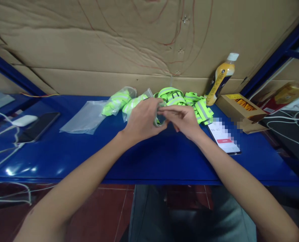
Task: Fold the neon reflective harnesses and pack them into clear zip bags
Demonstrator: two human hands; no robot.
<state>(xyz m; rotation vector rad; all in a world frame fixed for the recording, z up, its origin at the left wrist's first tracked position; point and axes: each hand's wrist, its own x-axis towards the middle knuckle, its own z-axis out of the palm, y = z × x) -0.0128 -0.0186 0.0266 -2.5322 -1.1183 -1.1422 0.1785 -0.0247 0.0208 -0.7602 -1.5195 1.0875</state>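
My left hand (145, 117) curls round a rolled greyish-green band (159, 121), mostly hidden by the fingers; whether plastic covers it I cannot tell. Fingers of my right hand (182, 119) are drawn together at the band's upper edge. Just behind the hands lies a pile of neon-yellow reflective straps (173, 95), with more loose reflective straps (202, 109) to its right. Left of my hands sit two clear bags with such straps inside, a farther bag (119, 101) and a nearer bag (134, 106). Flat clear plastic bags (85, 117) lie further left.
On the blue table (109, 161) a lit phone (223, 137) lies by my right forearm. A yellow-labelled bottle (221, 79) and an open cardboard box (242, 109) stand at the right. A dark phone (40, 127), a white case (25, 120) and cables are at the left. Cardboard (101, 50) walls the back.
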